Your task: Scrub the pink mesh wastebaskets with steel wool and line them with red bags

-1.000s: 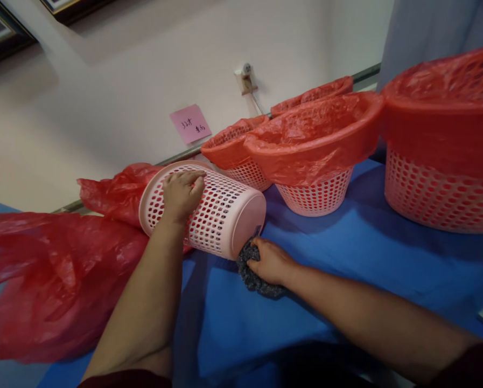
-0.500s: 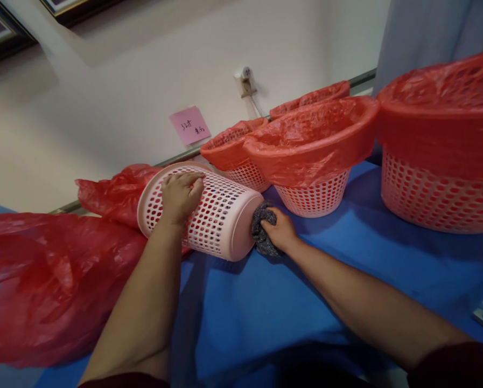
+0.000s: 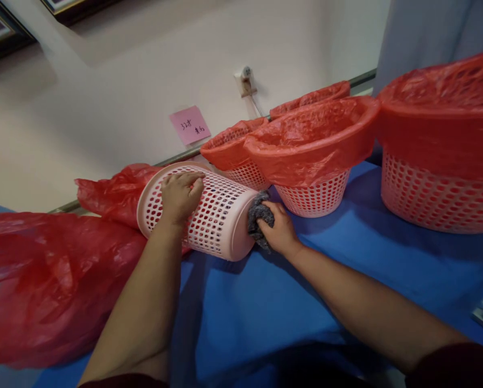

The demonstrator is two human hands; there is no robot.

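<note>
Head view: basket (image 3: pixel 212 215) between both hands.

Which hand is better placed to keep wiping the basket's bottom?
Right. The right hand already presses the cloth against the base of the basket; the left hand grips its side.

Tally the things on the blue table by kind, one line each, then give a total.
Pink baskets lined with red bags: 4
Bare pink basket on its side, under the left hand: 1
Loose red bags: 2
Grey cloth in the right hand: 1
Total: 8
</note>
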